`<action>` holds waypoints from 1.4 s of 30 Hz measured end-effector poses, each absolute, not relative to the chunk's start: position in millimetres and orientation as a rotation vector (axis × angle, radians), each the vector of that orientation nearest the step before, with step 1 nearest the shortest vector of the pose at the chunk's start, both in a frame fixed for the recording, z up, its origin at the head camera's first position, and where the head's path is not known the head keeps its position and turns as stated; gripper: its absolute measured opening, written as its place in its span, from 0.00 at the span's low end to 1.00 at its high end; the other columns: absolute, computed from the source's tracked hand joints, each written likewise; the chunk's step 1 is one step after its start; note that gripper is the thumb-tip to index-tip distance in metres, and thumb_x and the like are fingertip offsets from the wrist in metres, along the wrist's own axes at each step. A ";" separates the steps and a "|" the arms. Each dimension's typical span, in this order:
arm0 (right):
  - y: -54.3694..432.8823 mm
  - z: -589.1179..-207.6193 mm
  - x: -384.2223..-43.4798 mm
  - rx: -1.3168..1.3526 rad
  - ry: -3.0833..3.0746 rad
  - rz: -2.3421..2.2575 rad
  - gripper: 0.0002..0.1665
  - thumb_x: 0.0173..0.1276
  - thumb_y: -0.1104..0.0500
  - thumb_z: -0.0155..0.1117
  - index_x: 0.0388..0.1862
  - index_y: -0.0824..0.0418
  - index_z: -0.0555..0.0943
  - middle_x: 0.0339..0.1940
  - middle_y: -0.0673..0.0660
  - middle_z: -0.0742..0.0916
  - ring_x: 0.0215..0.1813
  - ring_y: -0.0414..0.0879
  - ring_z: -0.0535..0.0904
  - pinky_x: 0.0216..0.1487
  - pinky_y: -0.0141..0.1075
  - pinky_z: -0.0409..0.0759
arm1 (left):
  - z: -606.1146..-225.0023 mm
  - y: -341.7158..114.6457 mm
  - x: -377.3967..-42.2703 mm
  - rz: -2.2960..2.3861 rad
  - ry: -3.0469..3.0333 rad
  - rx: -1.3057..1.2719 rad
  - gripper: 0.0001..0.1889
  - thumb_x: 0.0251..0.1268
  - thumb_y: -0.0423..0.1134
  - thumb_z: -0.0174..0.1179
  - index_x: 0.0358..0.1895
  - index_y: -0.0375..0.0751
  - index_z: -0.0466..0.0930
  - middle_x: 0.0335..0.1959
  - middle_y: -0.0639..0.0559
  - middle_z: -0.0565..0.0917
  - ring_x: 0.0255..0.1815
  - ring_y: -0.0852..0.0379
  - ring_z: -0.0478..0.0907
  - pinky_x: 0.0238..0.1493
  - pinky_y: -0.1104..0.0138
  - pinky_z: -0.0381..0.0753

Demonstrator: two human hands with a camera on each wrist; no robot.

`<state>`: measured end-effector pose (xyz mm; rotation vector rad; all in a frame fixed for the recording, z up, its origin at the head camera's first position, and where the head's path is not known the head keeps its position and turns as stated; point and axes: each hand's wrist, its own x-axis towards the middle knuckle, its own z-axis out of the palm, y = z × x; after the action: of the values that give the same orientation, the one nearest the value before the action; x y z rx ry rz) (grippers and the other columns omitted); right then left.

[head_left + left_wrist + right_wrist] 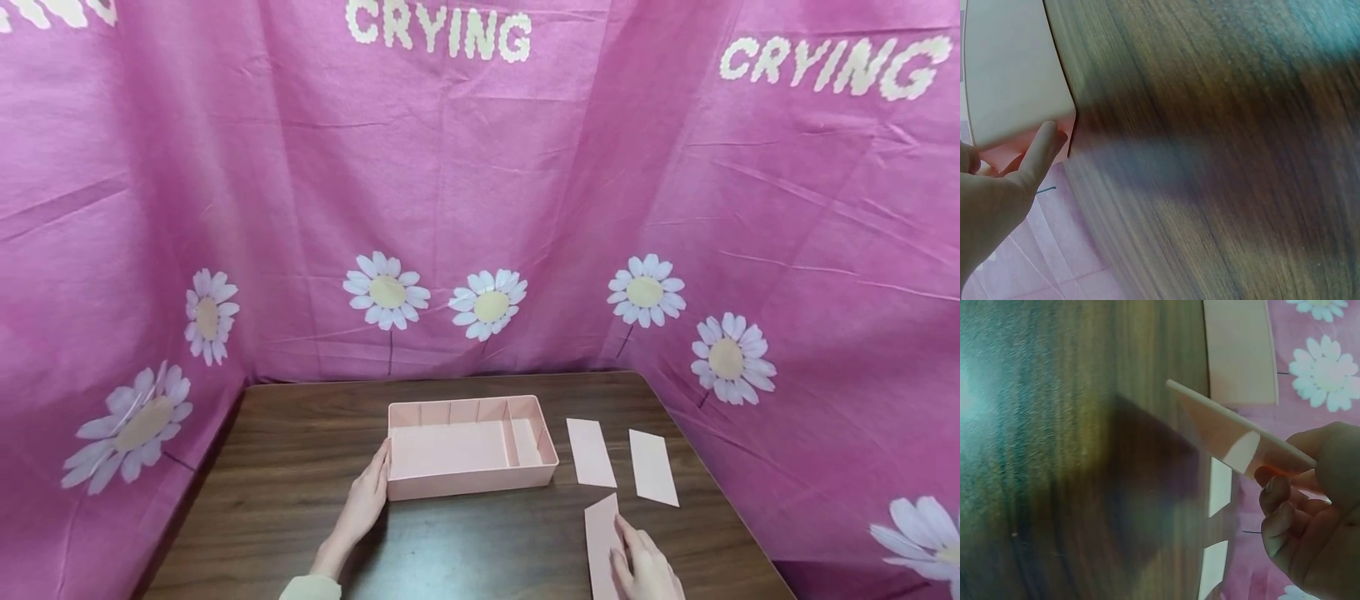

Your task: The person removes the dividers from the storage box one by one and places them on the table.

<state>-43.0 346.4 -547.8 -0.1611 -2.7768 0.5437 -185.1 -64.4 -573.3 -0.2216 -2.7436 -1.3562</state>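
Observation:
A pale pink organizer box (480, 483) sits on the table with its inside facing up. One crosswise divider marks off a narrow compartment at its right end. My left hand (367, 492) touches the box's left end wall, its fingers extended along it. In the left wrist view, the thumb of the left hand (1016, 181) lies against that end of the box (1019, 69). Off the box's front right, my right hand (647, 567) pinches a flat pink divider panel (602, 542). The right wrist view shows this panel (1235, 428) tilted above the tabletop.
Two more flat pink panels, a nearer-left one (591, 452) and a farther-right one (653, 467), lie right of the box. The dark wood table (300, 433) is bordered by pink curtains (450, 192) with daisies and lettering at the back and sides.

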 end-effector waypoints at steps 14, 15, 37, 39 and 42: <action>366.7 -577.3 -42.6 -0.288 -3.089 0.484 0.39 0.61 0.56 0.68 0.68 0.67 0.67 0.51 0.64 0.80 0.33 0.54 0.83 0.28 0.49 0.81 | -572.7 -63.8 -184.8 -1.378 -2.758 -0.197 0.25 0.82 0.36 0.38 0.77 0.34 0.56 0.75 0.33 0.64 0.73 0.34 0.65 0.73 0.42 0.66; 368.2 -580.0 -42.9 -0.281 -3.105 0.489 0.40 0.61 0.55 0.69 0.68 0.69 0.67 0.50 0.66 0.79 0.33 0.54 0.83 0.28 0.49 0.81 | -572.4 -63.9 -184.7 -1.376 -2.752 -0.203 0.25 0.82 0.35 0.38 0.76 0.33 0.56 0.74 0.32 0.65 0.73 0.34 0.66 0.72 0.42 0.66; 371.2 -593.4 -49.0 -0.297 -3.199 0.629 0.58 0.59 0.39 0.72 0.69 0.79 0.60 0.40 0.69 0.70 0.28 0.50 0.73 0.25 0.41 0.75 | -572.9 -64.1 -185.8 -1.355 -2.731 -0.227 0.24 0.82 0.35 0.39 0.76 0.33 0.58 0.74 0.33 0.66 0.72 0.35 0.67 0.72 0.43 0.67; 371.3 -594.3 -50.0 -0.306 -3.203 0.642 0.58 0.58 0.39 0.73 0.69 0.79 0.60 0.40 0.69 0.70 0.28 0.50 0.73 0.25 0.41 0.76 | -573.0 -63.8 -185.7 -1.362 -2.729 -0.226 0.24 0.82 0.35 0.39 0.76 0.33 0.57 0.74 0.33 0.66 0.73 0.35 0.67 0.72 0.43 0.67; 371.4 -594.9 -51.4 -0.318 -3.218 0.647 0.59 0.57 0.37 0.72 0.69 0.78 0.60 0.39 0.69 0.69 0.28 0.50 0.73 0.25 0.41 0.76 | -573.0 -63.9 -185.4 -1.358 -2.726 -0.232 0.24 0.82 0.35 0.39 0.76 0.33 0.58 0.74 0.33 0.66 0.73 0.35 0.67 0.72 0.44 0.67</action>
<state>-51.4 371.4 -594.9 -0.3178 -3.2185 0.6465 -185.4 -63.9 -573.0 -0.2319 -2.7264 -1.3578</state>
